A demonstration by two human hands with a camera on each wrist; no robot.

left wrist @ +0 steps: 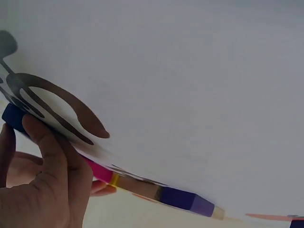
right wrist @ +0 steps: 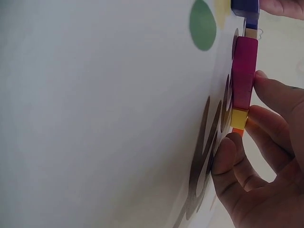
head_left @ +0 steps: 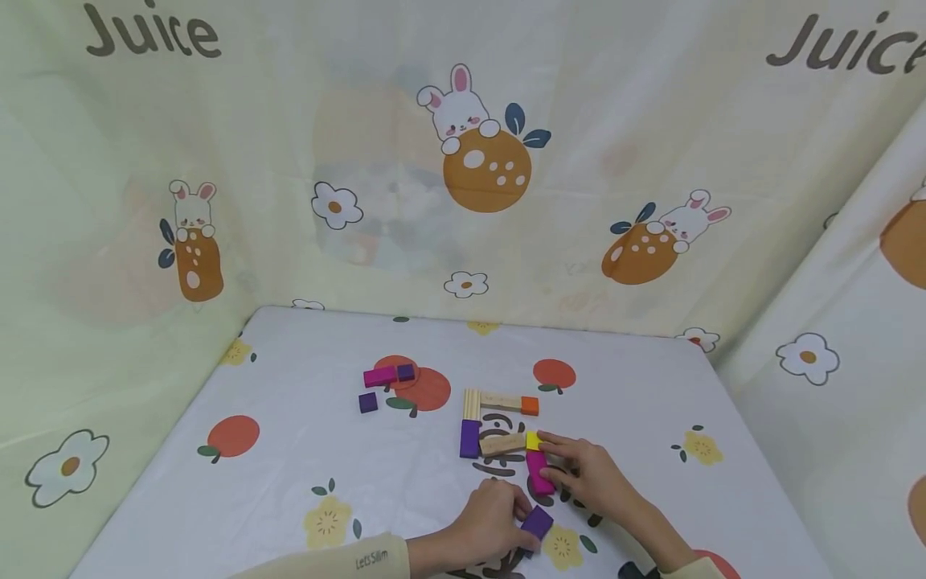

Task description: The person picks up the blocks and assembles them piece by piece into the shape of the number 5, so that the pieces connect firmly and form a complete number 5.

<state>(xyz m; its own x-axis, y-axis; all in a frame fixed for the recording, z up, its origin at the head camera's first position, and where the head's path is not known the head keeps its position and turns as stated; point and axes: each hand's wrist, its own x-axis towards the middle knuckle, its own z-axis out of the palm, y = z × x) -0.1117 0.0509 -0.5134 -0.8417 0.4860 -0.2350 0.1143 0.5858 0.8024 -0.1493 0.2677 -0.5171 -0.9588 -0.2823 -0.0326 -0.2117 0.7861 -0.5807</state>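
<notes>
My left hand [head_left: 490,521] pinches a purple block [head_left: 537,523] between thumb and fingers, close over the tablecloth; this block looks dark blue in the left wrist view. Beyond it, my right hand [head_left: 596,474] reaches in from the right, its thumb against the side of a magenta block [right wrist: 244,71] and a fingertip at the yellow cube [right wrist: 239,118]. Those two sit end to end in an outline of wooden blocks. A plain wooden block [head_left: 502,445] joins the yellow cube to a standing-out purple block [head_left: 469,439] on the left.
Farther back, the outline continues with a ribbed plain block [head_left: 471,404], another plain block [head_left: 501,400] and an orange cube [head_left: 530,406]. To the left lie a loose magenta block [head_left: 379,376] and two dark purple cubes [head_left: 368,402]. A printed curtain [head_left: 391,241] stands behind the table.
</notes>
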